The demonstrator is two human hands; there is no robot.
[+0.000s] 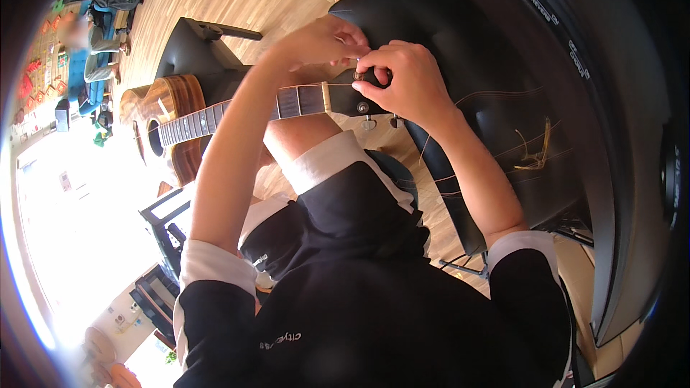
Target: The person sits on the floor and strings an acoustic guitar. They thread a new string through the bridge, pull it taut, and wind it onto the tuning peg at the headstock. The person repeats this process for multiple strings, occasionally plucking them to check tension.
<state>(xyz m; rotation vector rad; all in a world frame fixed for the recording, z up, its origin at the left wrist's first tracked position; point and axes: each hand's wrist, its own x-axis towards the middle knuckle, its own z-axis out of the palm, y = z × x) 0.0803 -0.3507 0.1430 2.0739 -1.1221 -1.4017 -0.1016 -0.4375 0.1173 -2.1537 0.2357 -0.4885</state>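
A wooden acoustic guitar (183,92) lies across my lap, its fretboard (196,121) running right to a black headstock (369,105) with silver tuners. My left hand (323,44) is raised over the headstock's upper edge, fingers curled and close to my right; what they hold is too small to make out. My right hand (402,79) has thumb and index finger bent round the upper tuners, pinching something small there. Thin loose strings (496,93) trail from the headstock over a black padded seat (460,29).
A large black amplifier-like case (611,136) borders the right. Coiled yellowish wire (535,154) rests on the black padding. Black chair (180,50) is behind the guitar. A person (97,65) sits on a blue sofa (86,86) at upper left, beside bright windows.
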